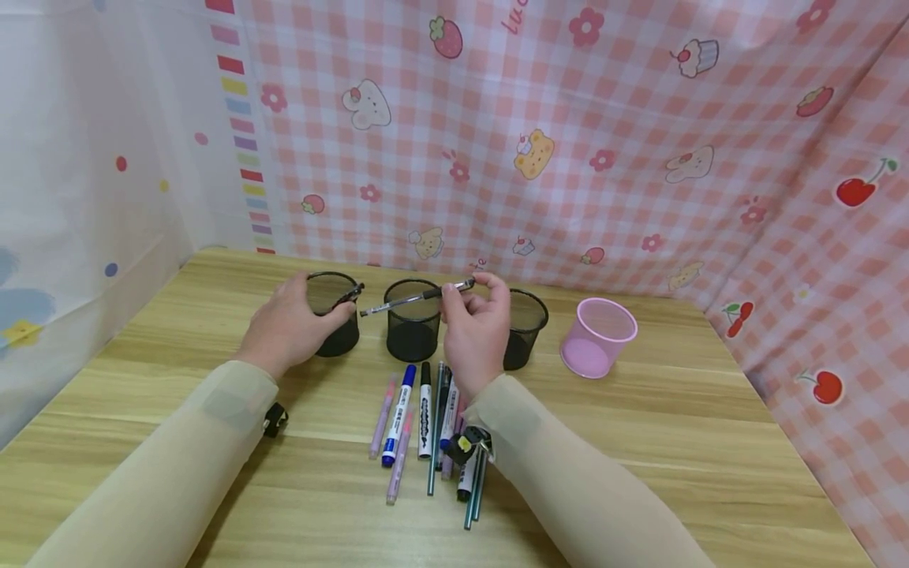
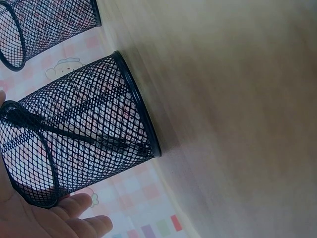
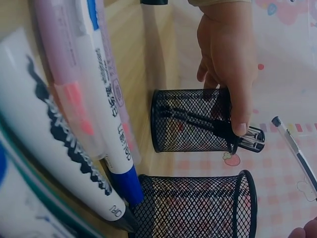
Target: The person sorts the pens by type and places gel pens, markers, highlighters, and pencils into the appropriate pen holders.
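My left hand (image 1: pixel 284 325) grips the leftmost black mesh pen cup (image 1: pixel 339 342) by its rim, thumb on the near side and fingers behind. Black pens (image 3: pixel 198 120) lean inside that cup, their tops poking out past the rim by the thumb. Between thumb and fingertips, my right hand (image 1: pixel 474 335) pinches a clear-barrelled pen (image 1: pixel 405 302) with a black grip. The pen slants above the second black mesh cup (image 1: pixel 412 341), its lower end pointing left toward the held cup. In the right wrist view, part of this pen (image 3: pixel 296 151) shows at the right edge.
A third black mesh cup (image 1: pixel 521 353) stands partly behind my right hand, and a pink mesh cup (image 1: pixel 592 351) stands farther right. In front lie several markers (image 1: pixel 424 418), light purple highlighters (image 1: pixel 399 465) and thin green sticks (image 1: pixel 432 465) on the wooden table (image 1: pixel 298 489). Patterned cloth (image 1: pixel 469 102) hangs behind.
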`<state>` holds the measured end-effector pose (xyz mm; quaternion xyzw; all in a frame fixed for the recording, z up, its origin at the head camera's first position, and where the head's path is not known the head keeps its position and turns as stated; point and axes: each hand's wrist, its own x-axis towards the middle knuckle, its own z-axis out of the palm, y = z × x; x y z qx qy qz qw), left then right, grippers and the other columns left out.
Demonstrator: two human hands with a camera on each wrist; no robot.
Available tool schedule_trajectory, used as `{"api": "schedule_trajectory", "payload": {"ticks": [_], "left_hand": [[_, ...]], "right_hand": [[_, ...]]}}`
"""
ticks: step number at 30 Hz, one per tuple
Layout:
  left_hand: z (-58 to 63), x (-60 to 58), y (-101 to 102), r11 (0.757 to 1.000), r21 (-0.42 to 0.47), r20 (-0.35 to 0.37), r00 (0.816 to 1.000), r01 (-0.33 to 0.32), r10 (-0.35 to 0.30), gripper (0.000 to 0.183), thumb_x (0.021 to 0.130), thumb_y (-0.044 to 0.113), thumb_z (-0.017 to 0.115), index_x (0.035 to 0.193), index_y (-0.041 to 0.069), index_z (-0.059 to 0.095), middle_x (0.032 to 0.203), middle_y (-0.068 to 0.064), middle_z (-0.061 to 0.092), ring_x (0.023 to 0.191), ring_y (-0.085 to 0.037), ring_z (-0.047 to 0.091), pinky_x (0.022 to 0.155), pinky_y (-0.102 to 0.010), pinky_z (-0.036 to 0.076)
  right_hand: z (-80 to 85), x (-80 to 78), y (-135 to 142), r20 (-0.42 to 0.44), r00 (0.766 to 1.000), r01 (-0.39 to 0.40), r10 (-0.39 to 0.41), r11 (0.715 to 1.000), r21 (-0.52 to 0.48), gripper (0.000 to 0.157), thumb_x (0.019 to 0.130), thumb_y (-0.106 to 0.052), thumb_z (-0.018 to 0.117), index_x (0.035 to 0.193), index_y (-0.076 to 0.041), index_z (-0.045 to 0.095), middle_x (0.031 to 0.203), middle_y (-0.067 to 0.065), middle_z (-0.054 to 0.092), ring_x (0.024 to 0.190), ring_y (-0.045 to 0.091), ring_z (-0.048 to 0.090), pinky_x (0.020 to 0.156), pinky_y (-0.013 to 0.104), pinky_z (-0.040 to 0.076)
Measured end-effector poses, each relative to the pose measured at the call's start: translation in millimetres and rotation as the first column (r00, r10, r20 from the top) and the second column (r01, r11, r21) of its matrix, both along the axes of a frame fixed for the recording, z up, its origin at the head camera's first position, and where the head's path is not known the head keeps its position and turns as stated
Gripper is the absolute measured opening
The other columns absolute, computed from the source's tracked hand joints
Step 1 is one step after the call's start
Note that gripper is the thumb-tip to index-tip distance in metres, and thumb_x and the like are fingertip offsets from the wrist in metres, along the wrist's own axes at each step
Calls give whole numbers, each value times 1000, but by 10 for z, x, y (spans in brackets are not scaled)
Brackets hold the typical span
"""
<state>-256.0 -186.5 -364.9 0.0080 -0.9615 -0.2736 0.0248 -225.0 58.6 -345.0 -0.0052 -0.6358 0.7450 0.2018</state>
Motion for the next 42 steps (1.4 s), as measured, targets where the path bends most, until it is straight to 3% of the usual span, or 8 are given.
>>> {"api": "schedule_trajectory", "payload": {"ticks": [4,13,18,21,23,28,30,42], "left_hand": [[3,1,0,1000,1,2,1000,1,-1,120,92,86,45,168,-1,10,168,-34,25,151,-58,30,118,-75,30],[2,-3,3,1000,0,11,1000,0,0,122,91,88,43,168,-1,10,169,-33,24,151,-58,30,118,-75,30],[-1,-1,5,1000,-1,8,1000,0,0,121,92,86,44,168,-1,9,169,-33,24,151,-58,30,119,-74,30],[1,1,8,1000,-1,7,1000,2,-2,119,93,84,46,167,-2,10,169,-33,23,151,-57,29,119,-74,30],[5,4,10,1000,-2,8,1000,1,-1,119,93,83,46,167,-2,9,169,-33,23,151,-57,29,119,-73,30],[11,8,12,1000,0,4,1000,0,0,119,93,84,46,168,-1,10,169,-34,23,151,-58,29,119,-74,30],[10,7,10,1000,3,3,1000,-2,2,119,93,84,46,168,-1,10,168,-34,24,151,-58,30,118,-74,30],[1,-6,10,1000,1,-5,1000,-4,4,121,91,86,46,167,-2,12,167,-35,25,150,-58,31,118,-74,31]], "right_hand": [[13,-39,-28,1,1000,1,-1,1000,10,33,102,-14,70,128,-17,51,80,6,68,82,36,63,72,31,51],[-2,-93,-128,-17,1000,3,-2,999,53,29,103,-16,69,126,-16,50,77,-1,65,65,14,54,57,26,41],[-12,-108,-191,-27,999,21,-19,997,70,28,103,-14,68,124,-14,51,77,-2,67,68,22,59,59,26,42],[-22,-119,-216,-38,999,29,-26,996,84,27,103,-12,68,124,-12,52,78,2,69,78,38,64,60,25,43],[-27,-126,-230,-57,998,37,-31,995,98,26,102,-10,68,123,-11,52,79,7,72,79,37,66,60,25,44],[-29,-124,-273,-85,995,61,-50,988,139,26,101,-9,69,123,-7,55,86,25,73,65,12,57,58,23,42],[-25,-114,-292,-71,996,64,-53,985,157,26,102,-10,69,124,-7,55,89,28,73,63,9,54,57,23,42],[-15,-120,-390,-85,995,72,-49,950,304,20,102,-13,69,121,-8,64,91,12,78,69,8,59,61,23,48]]}}
